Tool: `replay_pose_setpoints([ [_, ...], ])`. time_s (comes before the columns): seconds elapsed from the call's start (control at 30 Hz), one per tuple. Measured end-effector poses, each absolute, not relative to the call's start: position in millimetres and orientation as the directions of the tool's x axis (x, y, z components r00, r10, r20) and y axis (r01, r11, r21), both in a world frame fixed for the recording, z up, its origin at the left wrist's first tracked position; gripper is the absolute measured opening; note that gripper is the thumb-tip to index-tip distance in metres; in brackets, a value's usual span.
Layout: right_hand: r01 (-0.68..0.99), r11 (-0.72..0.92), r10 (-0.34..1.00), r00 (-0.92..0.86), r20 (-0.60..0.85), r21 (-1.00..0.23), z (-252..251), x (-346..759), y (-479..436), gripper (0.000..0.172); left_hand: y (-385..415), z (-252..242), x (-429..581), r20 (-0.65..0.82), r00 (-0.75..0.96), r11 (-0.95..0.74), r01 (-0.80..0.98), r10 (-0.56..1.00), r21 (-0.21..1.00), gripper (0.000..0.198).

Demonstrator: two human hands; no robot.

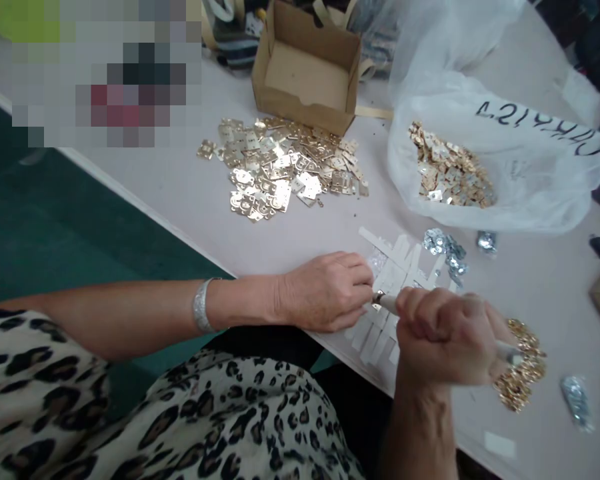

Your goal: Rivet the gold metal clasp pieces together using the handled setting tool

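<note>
My right hand [443, 333] is shut in a fist around a white-handled tool [505, 352], whose narrow metal tip [379, 300] pokes out past my fingers. That tip meets the fingertips of my left hand [325, 292], and whatever they pinch is hidden. A silver bangle [200, 305] circles my left wrist. Both hands are above a layer of white paper strips [380, 333], partly covered by them. Loose gold-coloured metal pieces [280, 170] lie in a heap beyond my hands. More gold pieces [520, 367] lie just right of my right hand, and silver pieces [445, 250] lie beyond it.
A clear plastic bag [500, 193] with handwriting holds gold pieces at the right. An open cardboard box [305, 67] stands at the far edge. The pale table's edge [130, 193] runs diagonally, with a green floor below. A leopard-print garment [180, 420] fills the lower left.
</note>
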State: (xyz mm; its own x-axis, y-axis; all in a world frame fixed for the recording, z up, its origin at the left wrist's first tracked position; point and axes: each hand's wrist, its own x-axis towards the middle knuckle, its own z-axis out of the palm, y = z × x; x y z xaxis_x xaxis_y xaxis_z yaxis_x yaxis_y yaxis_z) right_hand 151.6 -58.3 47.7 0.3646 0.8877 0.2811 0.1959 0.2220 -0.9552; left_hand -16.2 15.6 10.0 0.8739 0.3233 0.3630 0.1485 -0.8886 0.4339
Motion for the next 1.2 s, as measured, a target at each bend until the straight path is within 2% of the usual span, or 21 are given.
replay_pose_setpoints([
  [0.13,0.146,0.343,0.789,0.491,0.369,-0.928,57,138,-66,0.038,14,9,-15,0.338,0.885,-0.904,0.177,0.32,0.39,0.016],
  [0.2,0.253,0.32,0.72,0.562,0.408,-0.913,66,148,-79,0.039,13,9,-14,0.337,0.888,-0.913,0.184,0.314,0.365,0.018],
  [0.27,0.466,0.168,0.663,0.599,0.45,-0.868,69,170,-98,0.04,10,10,-11,0.334,0.885,-0.917,0.208,0.324,0.341,0.024],
  [0.33,0.729,-0.111,0.698,0.541,0.469,-0.676,64,199,-117,0.04,8,12,-5,0.314,0.882,-0.914,0.248,0.35,0.321,0.028],
  [0.4,0.903,-0.313,0.825,0.412,0.387,-0.293,52,230,-133,0.041,6,13,3,0.275,0.886,-0.908,0.287,0.373,0.306,0.027],
  [0.47,0.923,-0.381,0.87,0.375,0.319,-0.046,37,254,-145,0.042,6,14,10,0.238,0.895,-0.906,0.302,0.376,0.296,0.024],
  [0.53,0.937,-0.346,0.903,0.322,0.285,0.039,23,268,-149,0.045,7,13,16,0.222,0.898,-0.902,0.307,0.38,0.303,0.021],
  [0.63,0.976,-0.217,0.933,0.206,0.296,0.005,12,270,-145,0.043,10,11,21,0.223,0.89,-0.883,0.306,0.399,0.357,0.018],
  [0.77,0.989,-0.126,0.913,0.145,0.382,-0.073,10,250,-125,0.031,12,15,24,0.262,0.883,-0.869,0.258,0.39,0.423,0.01],
  [0.93,0.996,-0.057,0.941,0.074,0.33,-0.062,8,230,-103,0.022,13,18,25,0.318,0.89,-0.879,0.163,0.327,0.448,0.003],
  [1.1,0.977,0.073,0.91,0.017,0.414,-0.199,-8,235,-99,0.018,33,28,43,0.296,0.912,-0.897,0.145,0.284,0.417,0.002],
  [1.2,0.959,0.137,0.871,0.002,0.491,-0.248,-15,238,-101,0.017,63,58,62,0.361,0.87,-0.901,0.187,0.337,0.391,0.008],
])
